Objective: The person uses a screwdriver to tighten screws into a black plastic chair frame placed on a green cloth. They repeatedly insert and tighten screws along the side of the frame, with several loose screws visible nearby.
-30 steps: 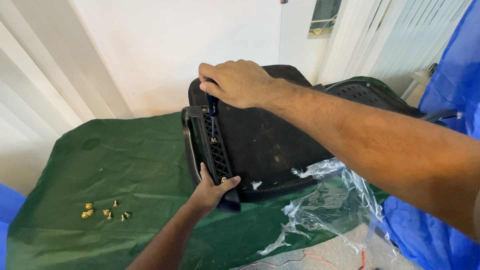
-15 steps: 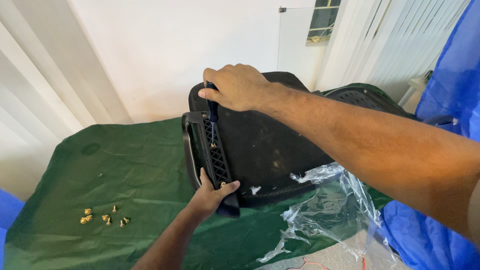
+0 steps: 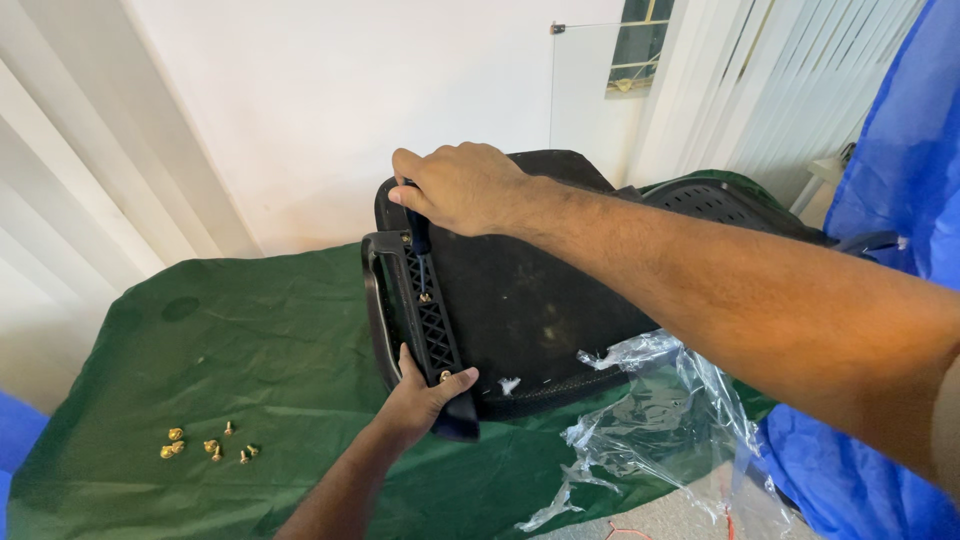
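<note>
A black chair seat [image 3: 530,300] stands on its edge on a table under a green cloth [image 3: 230,340]. A black ribbed armrest bracket [image 3: 425,320] runs down its left side. My right hand [image 3: 460,188] is at the seat's top edge, closed on a dark blue screwdriver [image 3: 421,255] whose tip points down onto the bracket. My left hand [image 3: 425,395] grips the lower end of the bracket from below. A gold screw [image 3: 444,376] shows just above my left thumb.
Several small gold screws [image 3: 205,445] lie loose on the cloth at the lower left. Torn clear plastic wrap [image 3: 640,420] trails off the table's right front. Blue fabric [image 3: 890,200] hangs at the right. A white wall and vertical blinds stand behind.
The view has shifted slightly. My right hand stays at the top of the seat with the screwdriver, and my left hand keeps its hold on the bracket's lower end.
</note>
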